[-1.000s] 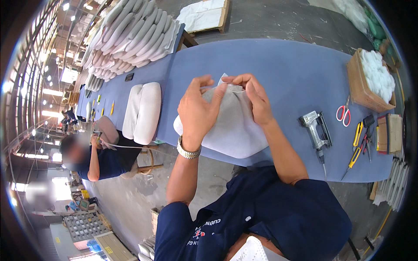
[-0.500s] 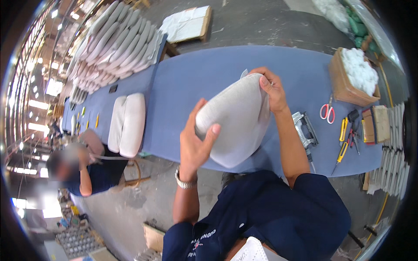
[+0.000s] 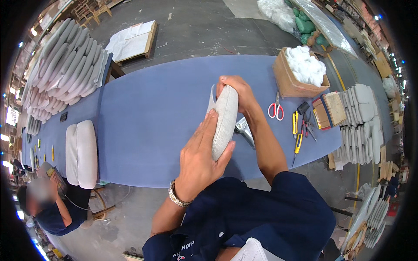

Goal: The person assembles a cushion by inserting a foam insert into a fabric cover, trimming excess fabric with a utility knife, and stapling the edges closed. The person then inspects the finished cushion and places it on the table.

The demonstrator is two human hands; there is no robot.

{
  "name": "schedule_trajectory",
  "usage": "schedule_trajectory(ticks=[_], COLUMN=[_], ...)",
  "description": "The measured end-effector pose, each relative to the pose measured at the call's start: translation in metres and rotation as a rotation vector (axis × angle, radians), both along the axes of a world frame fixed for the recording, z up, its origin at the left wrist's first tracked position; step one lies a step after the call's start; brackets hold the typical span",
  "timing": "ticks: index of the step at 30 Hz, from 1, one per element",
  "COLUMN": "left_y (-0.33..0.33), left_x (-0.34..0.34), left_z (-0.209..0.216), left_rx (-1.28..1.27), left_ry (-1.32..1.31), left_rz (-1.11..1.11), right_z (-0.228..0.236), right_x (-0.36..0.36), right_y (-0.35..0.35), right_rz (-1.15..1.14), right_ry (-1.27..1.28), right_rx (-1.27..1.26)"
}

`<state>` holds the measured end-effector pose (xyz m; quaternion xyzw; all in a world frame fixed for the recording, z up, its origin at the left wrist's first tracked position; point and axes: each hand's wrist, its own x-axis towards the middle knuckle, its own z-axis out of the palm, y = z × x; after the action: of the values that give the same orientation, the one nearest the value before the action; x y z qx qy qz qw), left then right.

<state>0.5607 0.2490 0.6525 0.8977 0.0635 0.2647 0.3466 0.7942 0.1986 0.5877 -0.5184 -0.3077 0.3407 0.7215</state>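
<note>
A light grey upholstered cushion (image 3: 226,117) stands on edge between my two hands above the blue work table (image 3: 148,126). My left hand (image 3: 202,150) lies along its near left side, the thumb on the opposite face. At the far end my right hand (image 3: 237,91) is wrapped over the cushion's corner. A pale flap or tag (image 3: 212,99) sticks out beside the far end. Partly hidden behind the cushion and my right forearm, a metal staple gun (image 3: 244,129) rests on the table.
Right of my arm lie red-handled scissors (image 3: 275,111), yellow-handled tools (image 3: 298,142) and a cardboard box of white stuffing (image 3: 278,74). Two grey cushions (image 3: 81,154) sit at the left. Stacked cushions (image 3: 65,65) rise at the far left. A co-worker (image 3: 56,204) sits lower left.
The cushion has turned from showing its broad face to standing edge-on. Both hands have shifted along with it, and the whole view has swung to the right.
</note>
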Motion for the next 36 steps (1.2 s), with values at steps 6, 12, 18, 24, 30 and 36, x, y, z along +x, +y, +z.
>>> schedule_trajectory(ticks=[6,12,18,24,30,36], left_y=[0.005,0.016,-0.022,-0.040,-0.042,-0.033], left_x=[0.009,0.029,0.024,-0.017,-0.072,-0.100], left_z=[-0.005,-0.015,-0.071,-0.165,-0.221,-0.260], left_rx=[0.118,0.249,0.086,-0.113,-0.302,-0.562], left_ry=[-0.054,-0.212,-0.141,0.022,0.091,0.184], left_rz=[-0.002,-0.049,0.155,0.228,0.245,0.309], right_z=[-0.004,-0.036,-0.071,-0.097,-0.114,-0.131], right_x=[0.013,0.033,0.076,0.093,0.096,0.111], right_y=[0.025,0.029,0.015,-0.035,-0.042,-0.020], right_rz=[0.185,0.141,-0.111,-0.209,-0.163,-0.340], right_ry=[0.139,0.244,0.498,0.562,0.348,0.442], right_rx=[-0.006,0.133,0.193,0.260,0.313,0.358])
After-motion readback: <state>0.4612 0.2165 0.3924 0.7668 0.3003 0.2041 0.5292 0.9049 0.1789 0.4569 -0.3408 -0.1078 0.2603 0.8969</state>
